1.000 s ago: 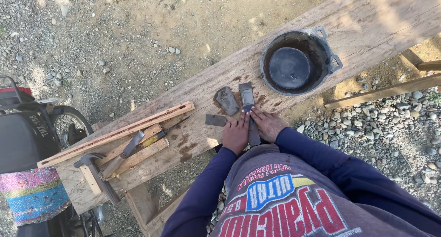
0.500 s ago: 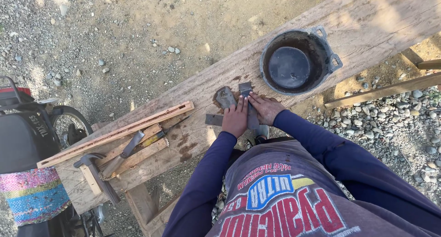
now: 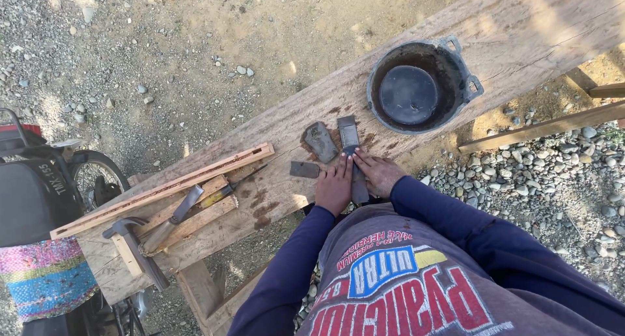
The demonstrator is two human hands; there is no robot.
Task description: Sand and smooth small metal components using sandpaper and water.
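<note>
**Two hands flat on one blade**

Both hands are pressing down on a long flat metal blade (image 3: pixel 351 155) lying on the plank table (image 3: pixel 521 30). Left hand (image 3: pixel 334 188) has fingers spread flat on its near end, right hand (image 3: pixel 377 173) sits just beside, fingers laid on it too, neither curled around it. Just ahead of the left fingers lies a grey stone (image 3: pixel 320 141), with a small dark metal piece (image 3: pixel 305 169) to their left. Further off past the right hand is a black pot (image 3: pixel 420 85). Way off left: a hammer (image 3: pixel 133 251).

A: Dark grey sharpening stone (image 3: pixel 349 135), pale weathered plank (image 3: pixel 521 37), black pan (image 3: pixel 420 85)!

B: And navy sleeves (image 3: pixel 449 219), plus a pink, blue and yellow striped woven cloth (image 3: pixel 45 277).
</note>
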